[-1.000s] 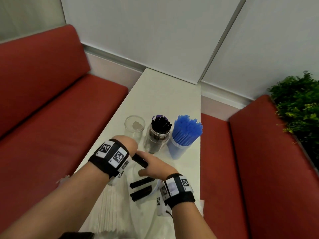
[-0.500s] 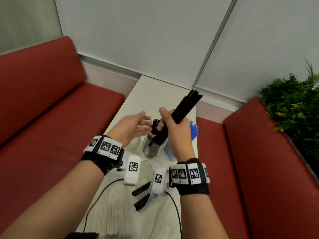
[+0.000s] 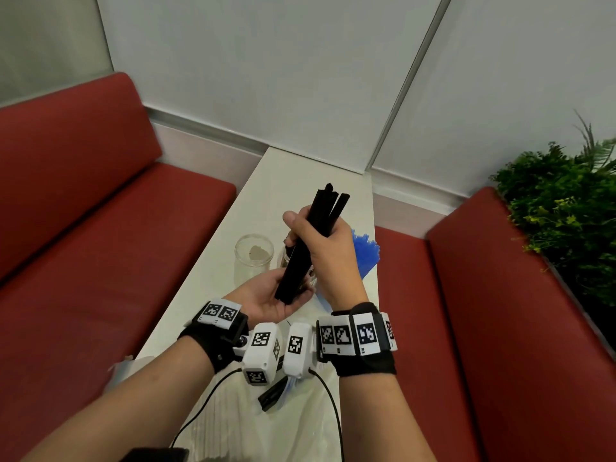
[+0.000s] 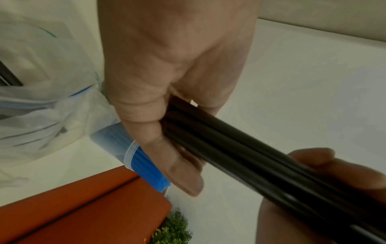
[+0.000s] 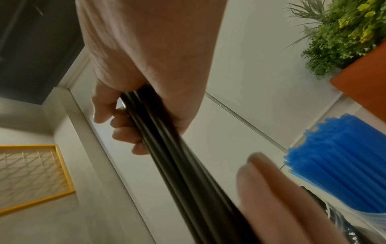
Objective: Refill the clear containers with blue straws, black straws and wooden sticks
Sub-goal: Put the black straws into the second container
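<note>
My right hand [image 3: 328,255] grips a bundle of black straws [image 3: 313,235] around its middle and holds it steeply tilted above the white table [image 3: 300,175]. My left hand [image 3: 270,296] lies palm up under the bundle's lower ends, its fingers loosely spread. Both wrist views show the same black straws [image 4: 250,158] [image 5: 177,165] running through the right fist. An empty clear jar [image 3: 254,258] stands at the left. The jar with black straws is mostly hidden behind my hands. A clear container of blue straws [image 3: 365,253] [image 5: 338,165] [image 4: 133,151] stands at the right.
Clear plastic bags lie at the near end of the table, one with loose black straws [image 3: 271,395], another with pale wrapped sticks [image 3: 230,425]. Red benches [image 3: 83,261] [image 3: 500,328] flank the table. A green plant [image 3: 560,221] stands far right.
From the bag, my right hand lifted the black straw bundle above the jars. My left hand, spread beside the bundle half a second ago, now lies palm up under its lower ends.
</note>
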A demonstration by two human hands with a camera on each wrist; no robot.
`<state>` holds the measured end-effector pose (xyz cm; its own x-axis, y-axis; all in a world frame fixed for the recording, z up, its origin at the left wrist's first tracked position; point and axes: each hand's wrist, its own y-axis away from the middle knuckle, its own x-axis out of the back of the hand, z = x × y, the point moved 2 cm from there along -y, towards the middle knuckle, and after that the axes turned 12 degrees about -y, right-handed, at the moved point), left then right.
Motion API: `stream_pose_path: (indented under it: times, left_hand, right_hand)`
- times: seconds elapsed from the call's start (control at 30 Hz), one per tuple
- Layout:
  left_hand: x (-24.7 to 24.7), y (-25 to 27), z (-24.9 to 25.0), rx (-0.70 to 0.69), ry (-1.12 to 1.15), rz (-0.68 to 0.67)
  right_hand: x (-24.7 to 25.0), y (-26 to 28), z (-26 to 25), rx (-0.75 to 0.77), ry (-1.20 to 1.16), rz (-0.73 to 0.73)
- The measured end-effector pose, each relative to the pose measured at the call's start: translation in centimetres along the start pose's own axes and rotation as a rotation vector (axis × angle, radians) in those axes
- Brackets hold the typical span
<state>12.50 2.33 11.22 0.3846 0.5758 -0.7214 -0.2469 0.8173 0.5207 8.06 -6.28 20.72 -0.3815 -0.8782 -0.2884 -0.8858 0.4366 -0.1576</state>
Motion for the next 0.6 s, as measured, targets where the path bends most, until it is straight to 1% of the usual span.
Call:
stream_pose_path:
  times: [0.23, 0.3, 0.37, 0.43, 0.5, 0.6]
  left_hand:
    - [2.1, -1.3, -1.2, 0.197, -0.15, 0.032]
    - [2.6, -1.7, -1.5, 0.237, -0.173, 0.029]
    - [2.9, -2.1, -1.6, 0.261, -0.192, 0.027]
    - [3.2, -2.4, -2.0, 0.275, -0.195, 0.032]
    - [3.7, -2.6, -2.3, 0.26, -0.174, 0.058]
    - [4.8, -3.2, -2.7, 0.167, -0.152, 0.152]
  right_hand:
    - [0.5, -0.1, 0.7, -0.005, -0.014, -0.045]
    - [0.8, -0.1, 1.2, -0.025, -0.021, -0.054]
    - [1.0, 0.0, 1.9, -0.045, -0.039, -0.034]
    - [1.2, 0.1, 2.7, -0.054, -0.037, -0.012]
    - [1.7, 0.2, 3.6, -0.086, -0.021, -0.013]
    - [3.2, -0.1, 4.8, -0.189, 0.054, -0.074]
